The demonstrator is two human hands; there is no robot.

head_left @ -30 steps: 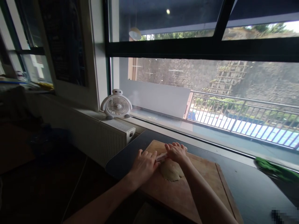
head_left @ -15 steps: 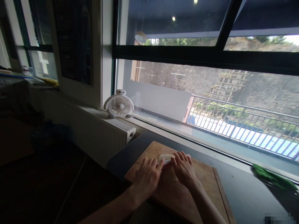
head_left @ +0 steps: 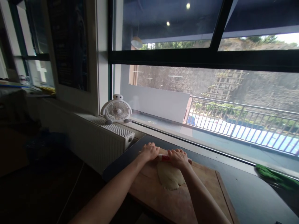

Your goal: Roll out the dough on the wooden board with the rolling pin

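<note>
A rolling pin (head_left: 164, 157), pale with a red patch at its middle, lies across the far end of a flattened sheet of dough (head_left: 170, 176). My left hand (head_left: 150, 151) is closed over the pin's left part, and my right hand (head_left: 179, 158) over its right part, where one end pokes out past the fingers. Below the pin, the dough spreads toward me with an uneven, notched near edge. Under it is a wooden cutting board (head_left: 201, 189).
The board rests on a dark table (head_left: 247, 196) against the window sill. A white fan (head_left: 116, 110) stands at the left by a radiator (head_left: 114, 141). Green cloth (head_left: 275, 177) lies at the right. Beyond the glass is a metal railing (head_left: 243, 121).
Both hands have pushed forward, away from me, and curled over the rolling pin. More of the dough now shows on the near side of the pin. The view has shifted slightly.
</note>
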